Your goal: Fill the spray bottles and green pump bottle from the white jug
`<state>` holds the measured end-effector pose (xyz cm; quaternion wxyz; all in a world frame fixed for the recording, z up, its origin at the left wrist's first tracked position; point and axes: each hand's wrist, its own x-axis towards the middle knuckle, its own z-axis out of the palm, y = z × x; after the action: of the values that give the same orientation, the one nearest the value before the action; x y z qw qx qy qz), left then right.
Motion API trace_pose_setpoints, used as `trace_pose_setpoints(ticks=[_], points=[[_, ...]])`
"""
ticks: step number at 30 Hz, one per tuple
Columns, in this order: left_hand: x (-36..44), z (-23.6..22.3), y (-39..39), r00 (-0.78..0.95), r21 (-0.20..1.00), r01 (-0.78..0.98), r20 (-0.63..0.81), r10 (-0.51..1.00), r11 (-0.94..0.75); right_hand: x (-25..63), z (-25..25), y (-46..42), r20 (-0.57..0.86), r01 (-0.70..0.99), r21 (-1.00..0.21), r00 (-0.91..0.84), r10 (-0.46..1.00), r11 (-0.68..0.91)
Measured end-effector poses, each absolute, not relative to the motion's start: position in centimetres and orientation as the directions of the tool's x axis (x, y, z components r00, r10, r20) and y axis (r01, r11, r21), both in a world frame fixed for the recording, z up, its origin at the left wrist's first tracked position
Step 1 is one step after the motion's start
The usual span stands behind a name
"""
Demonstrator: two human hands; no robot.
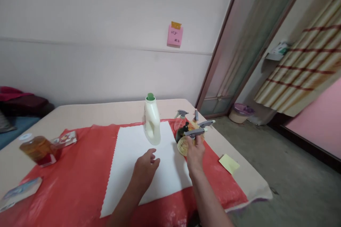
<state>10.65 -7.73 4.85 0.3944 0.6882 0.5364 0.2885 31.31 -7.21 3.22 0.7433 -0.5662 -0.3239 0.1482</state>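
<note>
My left hand (pixel 146 167) hovers over the white sheet (pixel 119 173), fingers loosely curled and apart, holding nothing. Beyond it a pale green jug (pixel 153 126) with a side handle and green spout stands upright on the sheet. At the right, my right hand (pixel 195 153) is closed around a spray bottle just under its grey trigger head (pixel 194 132); the hand hides most of that bottle. Crowded about it are several other bottles with grey spray heads (pixel 182 113), a dark pump bottle (pixel 181 133) and a pale ribbed round object (pixel 182 146).
A red cloth (pixel 77 181) lies under the sheet on the table. At left are a bottle of amber liquid (pixel 38 149), a small packet (pixel 65 139) and a blue-and-white packet (pixel 21 193). Yellow notes (pixel 229 164) lie near the right edge; a bin (pixel 239 114) stands on the floor.
</note>
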Motion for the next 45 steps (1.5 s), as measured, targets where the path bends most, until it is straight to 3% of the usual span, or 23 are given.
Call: trace_pose_setpoints(ticks=[4,9,14,18,21,24,27,29,32,34,36,41,45], points=[[10.8,4.9,-8.5,0.248,0.867,0.475,0.030,0.968,-0.149,29.0,5.5,-8.7,0.248,-0.018,-0.938,0.664,0.706,0.347],[12.6,5.4,-9.7,0.270,0.838,0.448,0.205,0.941,-0.311,26.4,6.8,-9.4,0.023,-0.407,-0.858,0.579,0.815,0.314],[13.5,5.5,-10.1,0.240,0.812,0.489,0.224,0.944,-0.318,25.8,8.2,-10.3,0.084,-0.425,-0.846,0.488,0.869,0.321],[13.2,6.2,-10.6,0.304,0.925,0.339,0.064,0.950,-0.171,26.6,8.9,-10.9,0.128,-0.441,-0.839,0.408,0.904,0.318],[12.7,6.7,-10.9,0.466,0.997,0.029,-0.077,0.882,0.072,27.1,9.2,-11.3,0.138,-0.512,-0.806,0.324,0.936,0.296],[12.3,6.9,-10.6,0.645,0.928,-0.215,-0.099,0.758,0.304,27.3,9.4,-11.6,0.131,-0.575,-0.776,0.254,0.958,0.259],[12.1,6.8,-10.2,0.670,0.885,-0.289,-0.085,0.737,0.366,27.4,9.6,-11.5,0.129,-0.591,-0.762,0.262,0.956,0.265],[12.1,6.6,-10.2,0.571,0.926,-0.268,-0.070,0.818,0.266,27.4,9.4,-11.2,0.130,-0.573,-0.764,0.314,0.941,0.297],[11.9,6.3,-10.6,0.352,0.997,-0.016,0.078,0.933,-0.078,27.2,8.9,-10.4,0.111,-0.546,-0.765,0.411,0.905,0.342],[12.0,6.1,-11.0,0.280,0.941,0.184,0.226,0.933,-0.283,26.8,8.6,-10.1,0.094,-0.540,-0.763,0.450,0.888,0.354],[12.4,5.9,-11.3,0.282,0.878,0.296,0.297,0.913,-0.377,26.5,8.4,-10.0,0.088,-0.541,-0.765,0.451,0.888,0.351],[12.9,5.9,-11.6,0.278,0.875,0.383,0.194,0.941,-0.294,26.2,8.6,-10.4,0.146,-0.516,-0.784,0.386,0.911,0.345],[12.2,6.8,-11.6,0.420,0.986,0.138,0.024,0.907,-0.090,26.7,8.8,-10.8,0.176,-0.522,-0.793,0.297,0.938,0.314]])
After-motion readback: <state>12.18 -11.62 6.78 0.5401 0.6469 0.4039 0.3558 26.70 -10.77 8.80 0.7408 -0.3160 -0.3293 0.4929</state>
